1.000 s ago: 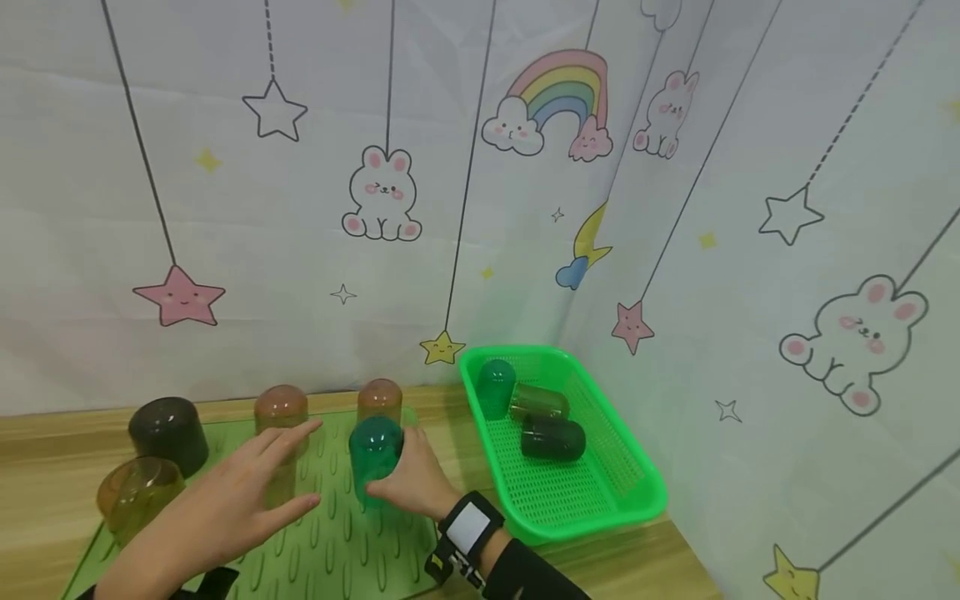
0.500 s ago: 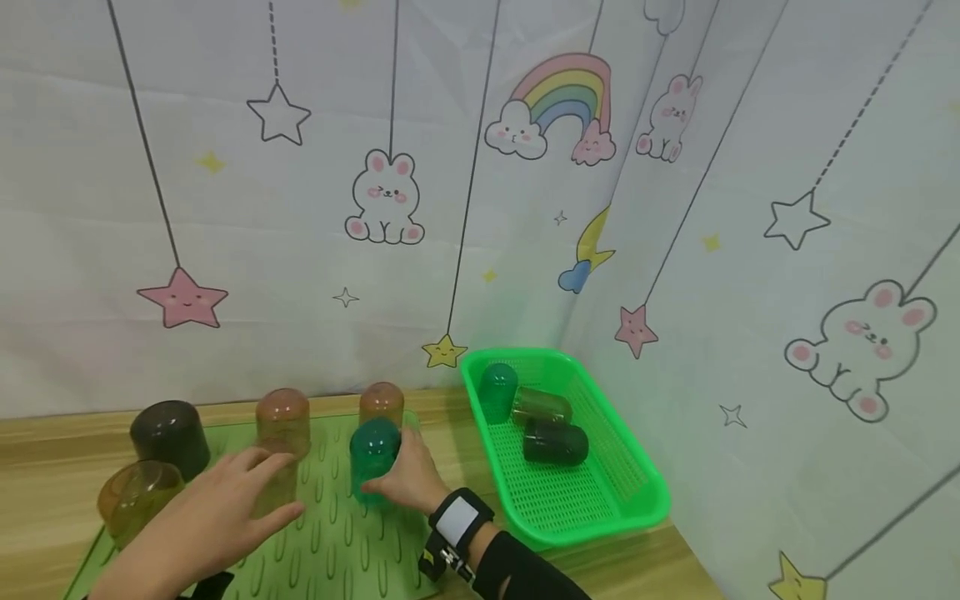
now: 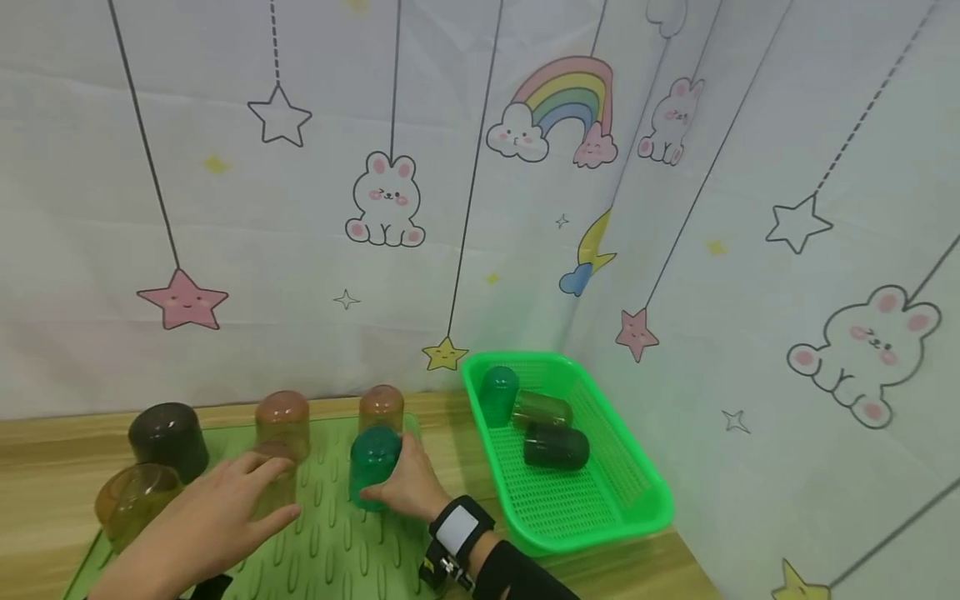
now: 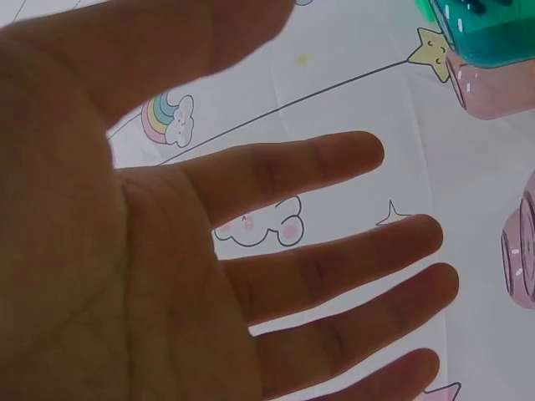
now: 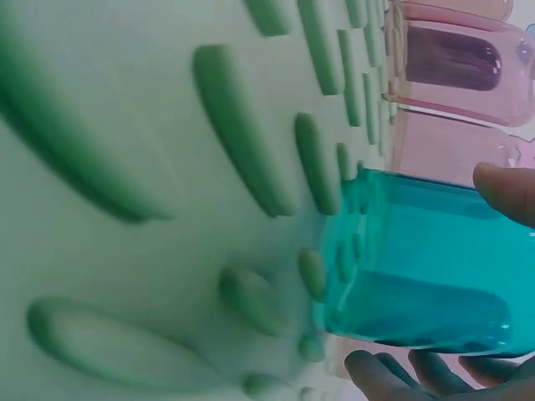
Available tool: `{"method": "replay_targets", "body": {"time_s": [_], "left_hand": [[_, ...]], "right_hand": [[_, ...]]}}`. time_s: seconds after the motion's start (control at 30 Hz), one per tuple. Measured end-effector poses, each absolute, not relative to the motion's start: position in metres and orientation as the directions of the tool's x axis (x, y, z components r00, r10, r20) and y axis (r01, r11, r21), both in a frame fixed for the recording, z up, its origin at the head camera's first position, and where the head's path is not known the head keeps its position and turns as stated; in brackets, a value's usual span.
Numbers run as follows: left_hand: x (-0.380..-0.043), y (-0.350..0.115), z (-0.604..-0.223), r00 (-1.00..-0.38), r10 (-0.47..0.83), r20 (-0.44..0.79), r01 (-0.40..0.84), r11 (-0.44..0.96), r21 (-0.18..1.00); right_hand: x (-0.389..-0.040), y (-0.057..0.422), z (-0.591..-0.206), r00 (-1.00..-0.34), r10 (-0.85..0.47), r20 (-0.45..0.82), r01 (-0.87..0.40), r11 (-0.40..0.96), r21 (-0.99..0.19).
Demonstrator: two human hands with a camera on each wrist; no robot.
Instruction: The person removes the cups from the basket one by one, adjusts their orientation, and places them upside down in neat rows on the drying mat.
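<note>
My right hand grips a clear teal tumbler that stands upside down on a ribbed green mat. In the right wrist view the thumb lies on one side of the teal tumbler, with several fingers on the other, its mouth at the mat. My left hand hovers over the mat's left part, fingers spread and holding nothing, as the left wrist view confirms. Partly hidden behind it is an amber-pink tumbler. Two more pinkish tumblers stand behind, one at centre and one behind the teal tumbler.
A dark tumbler and an amber one are at the mat's left side. To the right, a green plastic basket holds a teal, an olive and a dark tumbler. A patterned white cloth backs the wooden table.
My left hand has drawn slightly left and down, fingers a little more bent. The right hand keeps its grip, and the teal tumbler has shifted slightly towards me.
</note>
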State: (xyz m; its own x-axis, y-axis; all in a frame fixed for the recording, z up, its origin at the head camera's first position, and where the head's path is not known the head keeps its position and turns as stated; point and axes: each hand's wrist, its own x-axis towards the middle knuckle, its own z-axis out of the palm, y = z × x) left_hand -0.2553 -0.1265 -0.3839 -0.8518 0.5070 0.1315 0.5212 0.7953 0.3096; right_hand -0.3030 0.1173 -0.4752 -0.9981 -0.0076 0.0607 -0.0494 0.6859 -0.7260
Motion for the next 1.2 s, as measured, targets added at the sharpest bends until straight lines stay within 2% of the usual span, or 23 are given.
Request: {"method": "replay_targets", "body": {"time_s": [0.17, 0.33, 0.47, 0.67, 0.9, 1.07, 1.2], "left_hand": [[-0.255, -0.126, -0.385, -0.848, 0.514, 0.133, 0.528, 0.788, 0.318], [-0.258, -0.126, -0.382, -0.845, 0.522, 0.119, 0.531, 0.789, 0.309], [-0.262, -0.126, -0.379, -0.84, 0.532, 0.104, 0.537, 0.789, 0.299], [-0.267, -0.119, -0.376, -0.832, 0.549, 0.078, 0.544, 0.782, 0.303], [-0.264, -0.121, -0.383, -0.843, 0.534, 0.067, 0.525, 0.791, 0.315], [-0.262, -0.122, -0.391, -0.841, 0.539, 0.05, 0.522, 0.783, 0.339], [-0.262, -0.119, -0.394, -0.834, 0.55, 0.029, 0.523, 0.774, 0.358]], "right_hand": [[-0.296, 0.118, -0.466, -0.996, -0.004, 0.085, -0.063, 0.714, -0.697], [-0.284, 0.119, -0.438, -0.994, -0.037, 0.108, -0.095, 0.795, -0.599], [-0.277, 0.126, -0.408, -0.989, -0.135, 0.059, -0.147, 0.861, -0.488], [-0.278, 0.16, -0.36, -0.959, -0.282, 0.038, -0.274, 0.88, -0.388], [-0.299, 0.21, -0.332, -0.976, -0.215, -0.019, -0.193, 0.91, -0.368], [-0.321, 0.248, -0.336, -0.991, -0.13, 0.011, -0.126, 0.931, -0.343], [-0.338, 0.276, -0.346, -0.995, -0.104, 0.014, -0.103, 0.955, -0.278]]}}
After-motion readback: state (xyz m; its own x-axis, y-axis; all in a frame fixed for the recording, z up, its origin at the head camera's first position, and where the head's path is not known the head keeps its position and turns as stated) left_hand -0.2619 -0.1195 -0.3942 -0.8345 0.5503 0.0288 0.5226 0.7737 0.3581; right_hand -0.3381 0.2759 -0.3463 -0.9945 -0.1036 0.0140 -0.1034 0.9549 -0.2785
